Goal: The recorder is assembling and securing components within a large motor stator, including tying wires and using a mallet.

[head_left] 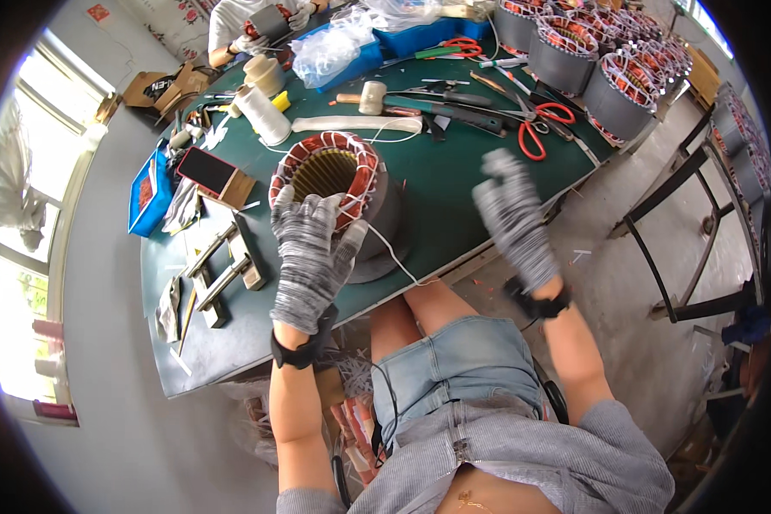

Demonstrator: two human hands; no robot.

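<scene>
head view, stator (360, 197) touching left hand (305, 257), apart from right hand (514, 223)

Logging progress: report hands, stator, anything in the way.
Left hand on laced stator winding. Right hand raised, apart, grip blurred. Stator standing on green table. Possibly in the way: white cord trailing to near table edge.

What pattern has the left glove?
The left glove is streaked grey and white, clearest in the head view.

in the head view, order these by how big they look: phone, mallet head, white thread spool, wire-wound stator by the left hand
1. Wire-wound stator, clearly largest
2. White thread spool and phone, too alike to rank
3. Mallet head, smallest
</scene>
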